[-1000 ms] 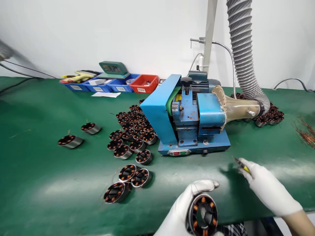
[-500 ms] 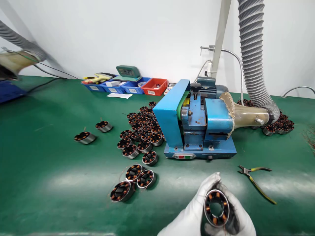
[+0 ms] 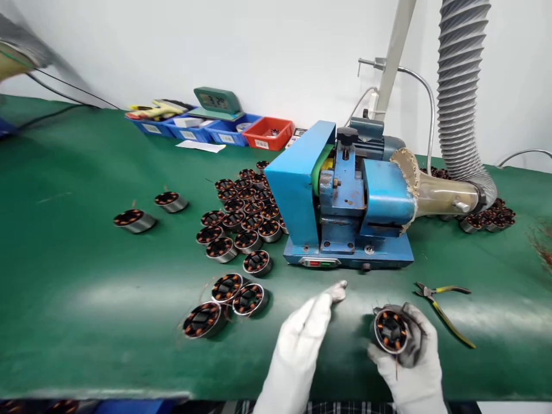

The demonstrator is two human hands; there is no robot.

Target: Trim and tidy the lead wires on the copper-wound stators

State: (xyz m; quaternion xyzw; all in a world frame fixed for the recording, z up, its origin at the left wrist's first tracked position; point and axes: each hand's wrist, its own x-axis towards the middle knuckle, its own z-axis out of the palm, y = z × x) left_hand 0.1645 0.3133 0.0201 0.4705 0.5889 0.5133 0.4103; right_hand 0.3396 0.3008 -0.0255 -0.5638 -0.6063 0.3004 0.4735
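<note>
My right hand [image 3: 416, 342], in a white glove with dark-stained fingers, is wrapped round a motor stator [image 3: 390, 331]. Its metal ring faces me, with copper windings inside and a thin wire hanging below it. To its left, my left hand [image 3: 317, 313], also gloved, reaches forward over the bench in front of the blue machine [image 3: 347, 230]. Its fingers are stretched out, apart from the stator, with nothing visible in them. Yellow-handled cutting pliers [image 3: 444, 307] lie just right of my right hand. Several more stators [image 3: 250, 299] stand to the left of my left hand.
A dense group of stators [image 3: 235, 221] stands beside the machine, and two more [image 3: 134, 221] sit farther left. Blue bins [image 3: 226, 135], a red bin [image 3: 263, 142] and a digital clock [image 3: 217, 102] line the wall. A grey hose [image 3: 463, 98] runs upward behind the machine.
Both hands were together around the stator. My left hand has come off it and moved left, while my right hand keeps the stator. The view has shifted slightly downward.
</note>
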